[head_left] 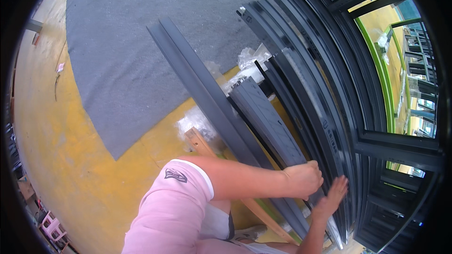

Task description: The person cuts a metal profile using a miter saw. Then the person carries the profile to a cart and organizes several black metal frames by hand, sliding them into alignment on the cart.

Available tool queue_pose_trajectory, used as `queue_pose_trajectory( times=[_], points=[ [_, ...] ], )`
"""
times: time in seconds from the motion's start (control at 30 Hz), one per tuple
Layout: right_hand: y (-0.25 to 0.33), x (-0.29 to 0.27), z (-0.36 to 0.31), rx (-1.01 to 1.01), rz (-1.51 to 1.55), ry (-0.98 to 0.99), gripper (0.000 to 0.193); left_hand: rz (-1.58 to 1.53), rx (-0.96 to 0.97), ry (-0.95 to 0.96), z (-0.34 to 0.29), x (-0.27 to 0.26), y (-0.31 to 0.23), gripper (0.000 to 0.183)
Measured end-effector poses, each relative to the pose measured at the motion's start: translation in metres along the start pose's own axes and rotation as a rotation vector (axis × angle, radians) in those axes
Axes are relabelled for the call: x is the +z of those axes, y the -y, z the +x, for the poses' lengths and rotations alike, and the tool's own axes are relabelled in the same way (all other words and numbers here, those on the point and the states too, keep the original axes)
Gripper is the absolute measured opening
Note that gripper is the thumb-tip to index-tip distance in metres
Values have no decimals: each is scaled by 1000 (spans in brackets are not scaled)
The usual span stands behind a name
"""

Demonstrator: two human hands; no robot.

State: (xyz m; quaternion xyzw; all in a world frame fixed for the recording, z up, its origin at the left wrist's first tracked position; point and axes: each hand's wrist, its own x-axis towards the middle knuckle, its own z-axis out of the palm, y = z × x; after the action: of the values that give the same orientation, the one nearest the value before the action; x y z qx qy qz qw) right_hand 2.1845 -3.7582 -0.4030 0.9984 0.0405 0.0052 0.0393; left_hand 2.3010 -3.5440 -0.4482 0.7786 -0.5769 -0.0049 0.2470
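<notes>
My left hand (306,178) reaches across from the lower left and is closed around the near part of a dark grey metal profile (268,117) that slants away from me. My right hand (333,195) has its fingers stretched out and slightly blurred, just right of the left hand. It lies against or just over the stacked dark frame bars (325,127); whether it touches them I cannot tell. A longer grey channel profile (202,80) leans to the left of the held one.
Grey cloth (141,56) covers part of the yellow floor (61,160). A wooden strip (201,142) and crumpled clear plastic (193,121) lie near the profiles. Dark window frames (400,148) stand at right, with a green-edged frame (376,61) behind. A pink stool (53,226) stands at lower left.
</notes>
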Motion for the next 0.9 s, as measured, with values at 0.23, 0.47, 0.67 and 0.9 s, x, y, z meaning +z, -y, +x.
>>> queue_pose_trajectory(
  times=[0.23, 0.47, 0.67, 0.9],
  points=[
    [-1, 9, 10, -38, 41, -53, 67, -12, -17, 1, -1, -3, 3, 51],
    [-20, 1, -4, 24, 102, -132, 68, 7, 19, -24, 1, 1, 3, 50],
    [-164, -31, -106, 552, -43, -688, 62, 71, 49, -55, -3, 8, 3, 42],
    [-106, 54, -89, 691, 91, -452, 65, 96, 52, -47, -1, 9, -2, 27]
  ],
)
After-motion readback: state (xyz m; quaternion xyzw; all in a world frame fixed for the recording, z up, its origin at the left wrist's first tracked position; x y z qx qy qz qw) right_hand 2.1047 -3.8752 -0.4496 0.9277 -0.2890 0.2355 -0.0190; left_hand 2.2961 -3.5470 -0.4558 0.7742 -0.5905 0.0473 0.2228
